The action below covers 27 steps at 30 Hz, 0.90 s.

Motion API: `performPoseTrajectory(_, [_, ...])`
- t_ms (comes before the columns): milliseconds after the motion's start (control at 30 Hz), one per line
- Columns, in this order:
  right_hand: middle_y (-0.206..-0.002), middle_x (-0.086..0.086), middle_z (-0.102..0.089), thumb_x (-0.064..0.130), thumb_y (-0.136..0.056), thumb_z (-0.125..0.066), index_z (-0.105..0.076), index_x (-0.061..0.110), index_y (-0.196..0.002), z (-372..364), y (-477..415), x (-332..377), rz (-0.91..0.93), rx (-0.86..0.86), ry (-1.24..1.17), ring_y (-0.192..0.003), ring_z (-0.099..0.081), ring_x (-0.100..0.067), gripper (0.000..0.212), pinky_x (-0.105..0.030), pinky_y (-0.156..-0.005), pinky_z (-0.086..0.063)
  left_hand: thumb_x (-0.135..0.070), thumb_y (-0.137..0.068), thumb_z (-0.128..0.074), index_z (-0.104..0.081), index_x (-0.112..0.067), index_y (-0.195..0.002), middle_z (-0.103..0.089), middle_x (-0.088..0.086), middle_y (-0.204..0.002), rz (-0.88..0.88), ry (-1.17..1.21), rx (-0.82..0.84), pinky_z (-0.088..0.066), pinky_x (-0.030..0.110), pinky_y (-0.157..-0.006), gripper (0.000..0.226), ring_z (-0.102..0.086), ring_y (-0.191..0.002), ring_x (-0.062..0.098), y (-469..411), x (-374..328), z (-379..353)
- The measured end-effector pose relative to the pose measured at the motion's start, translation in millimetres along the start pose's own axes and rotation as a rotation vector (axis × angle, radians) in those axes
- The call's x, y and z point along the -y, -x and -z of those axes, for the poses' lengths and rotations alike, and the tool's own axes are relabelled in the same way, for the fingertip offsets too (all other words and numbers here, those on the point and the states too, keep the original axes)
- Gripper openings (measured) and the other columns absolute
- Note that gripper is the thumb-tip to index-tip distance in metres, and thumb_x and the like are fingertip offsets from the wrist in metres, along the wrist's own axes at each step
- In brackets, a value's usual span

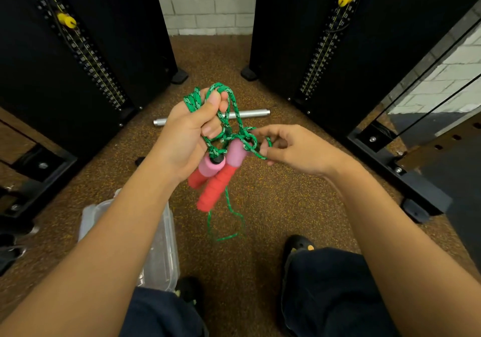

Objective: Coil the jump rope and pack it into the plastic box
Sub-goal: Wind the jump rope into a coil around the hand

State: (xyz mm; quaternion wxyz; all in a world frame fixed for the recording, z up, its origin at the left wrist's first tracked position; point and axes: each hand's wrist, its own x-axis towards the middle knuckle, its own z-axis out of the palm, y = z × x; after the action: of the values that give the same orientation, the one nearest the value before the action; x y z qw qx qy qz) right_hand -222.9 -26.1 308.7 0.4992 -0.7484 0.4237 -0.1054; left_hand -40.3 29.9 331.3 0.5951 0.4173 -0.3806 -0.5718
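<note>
Head view: left hand [191, 131] fists braided green rope [223, 118]; right hand [291, 148] pinches its strand above foam handles [217, 178].

1. Evenly and brightly lit from overhead, with no hard shadows on the floor [260, 206].
2. Strongly bowed by the wide lens toward the edges.
3. Sharp at centre, slightly soft on the dangling rope loop [229, 222].
4. Faint sheen along the metal bar [250, 114].

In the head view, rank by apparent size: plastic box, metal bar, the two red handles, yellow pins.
1. plastic box, though partly hidden by the arm
2. metal bar, farther away, partly hidden
3. red handles, alike, nearer the camera
4. yellow pins, alike
</note>
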Motion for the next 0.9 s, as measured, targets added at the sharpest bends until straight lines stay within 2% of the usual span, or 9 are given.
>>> performPoseTrajectory(133, [-0.086, -0.007, -0.065, 0.012, -0.080, -0.069, -0.043, 0.009, -0.135, -9.2, -1.4, 0.4, -0.067, 0.059, -0.009, -0.063, -0.062, -0.008, 0.061, -0.018, -0.067, -0.053, -0.015, -0.092, -0.044, -0.055, -0.012, -0.084, -0.052, -0.007, -0.072, 0.032, -0.015, 0.117, -0.033, 0.011, -0.048, 0.015, -0.035, -0.043, 0.000, 2.9, 4.5, -5.9])
performPoseTrajectory(267, [-0.075, 0.013, -0.060, 0.033, -0.070, -0.078, -0.060, 0.020, -0.114, -10.7, -3.1, 1.2, -0.009, -0.031, 0.036, -0.062, -0.052, 0.003, 0.049, -0.016, -0.063, -0.038, -0.016, -0.089, -0.045, -0.056, -0.011, -0.084, -0.054, -0.007, -0.070, 0.058, -0.010, 0.167, -0.035, 0.011, -0.048, 0.013, -0.035, -0.043, 0.000, 4.5, 6.9, -9.0])
performPoseTrajectory(333, [-0.080, 0.004, -0.059, 0.041, -0.066, -0.078, -0.062, 0.023, -0.102, -10.7, -4.5, -2.5, 0.003, -0.067, 0.025, -0.065, -0.046, -0.003, 0.044, -0.021, -0.062, -0.034, -0.016, -0.091, -0.045, -0.057, -0.011, -0.084, -0.051, -0.005, -0.069, 0.062, -0.034, 0.157, -0.033, 0.012, -0.049, 0.014, -0.033, -0.043, 0.001, 3.0, 4.3, -5.0])
performPoseTrajectory(400, [-0.090, -0.003, -0.050, 0.043, -0.065, -0.077, -0.058, 0.024, -0.098, -12.2, -5.8, -5.6, 0.018, -0.107, 0.032, -0.073, -0.043, -0.006, 0.043, -0.021, -0.063, -0.033, -0.019, -0.094, -0.046, -0.057, -0.014, -0.082, -0.047, -0.001, -0.062, 0.052, -0.259, 0.095, -0.028, 0.017, -0.052, 0.017, -0.030, -0.045, 0.001, 1.6, 3.1, -0.2])
performPoseTrajectory(500, [-0.090, 0.011, -0.036, 0.035, -0.070, -0.076, -0.055, 0.022, -0.094, -10.7, -4.0, -3.7, 0.033, -0.217, 0.061, -0.087, -0.040, -0.006, 0.035, -0.018, -0.070, -0.034, -0.028, -0.096, -0.045, -0.060, -0.021, -0.079, -0.050, -0.012, -0.053, 0.058, -0.772, -0.080, -0.030, 0.022, -0.055, 0.023, -0.039, -0.045, -0.001, -1.6, 10.0, 6.7])
performPoseTrajectory(567, [-0.084, 0.010, -0.047, 0.031, -0.072, -0.076, -0.056, 0.017, -0.090, -6.8, -1.7, 0.7, 0.065, -0.258, 0.014, -0.078, -0.045, 0.000, 0.030, -0.016, -0.068, -0.038, -0.037, -0.091, -0.049, -0.064, -0.016, -0.083, -0.055, 0.003, -0.065, 0.116, -0.868, -0.099, -0.038, 0.029, -0.062, 0.027, -0.049, -0.058, 0.011, -3.4, 17.2, 10.2])
performPoseTrajectory(700, [-0.085, -0.003, -0.066, 0.029, -0.078, -0.068, -0.057, 0.015, -0.093, -2.0, -0.3, 7.1, 0.076, -0.315, -0.047, -0.074, -0.052, -0.010, 0.023, -0.036, -0.073, -0.045, -0.035, -0.077, -0.070, -0.065, -0.012, -0.097, -0.068, 0.012, -0.095, 0.196, -0.846, 0.011, -0.050, 0.041, -0.088, 0.031, -0.064, -0.090, 0.023, -3.0, 24.2, 7.0])
performPoseTrajectory(800, [-0.069, 0.008, -0.059, 0.038, -0.083, -0.060, -0.052, 0.021, -0.095, -0.1, 2.6, 9.7, 0.096, -0.306, -0.033, -0.062, -0.048, -0.003, 0.023, -0.034, -0.066, -0.041, -0.036, -0.073, -0.074, -0.065, -0.014, -0.086, -0.064, -0.002, -0.077, 0.164, -0.957, 0.035, -0.050, 0.029, -0.073, 0.028, -0.059, -0.071, 0.008, -1.1, 30.4, 3.3])
performPoseTrajectory(900, [-0.062, 0.012, -0.052, 0.045, -0.088, -0.051, -0.046, 0.026, -0.096, 0.7, 5.5, 12.0, 0.087, -0.301, -0.010, -0.056, -0.044, 0.000, 0.021, -0.026, -0.061, -0.039, -0.040, -0.074, -0.072, -0.056, -0.017, -0.068, -0.050, -0.009, -0.058, 0.182, -1.097, 0.059, -0.033, 0.010, -0.046, 0.029, -0.047, -0.048, -0.002, 2.6, 35.5, -3.6])
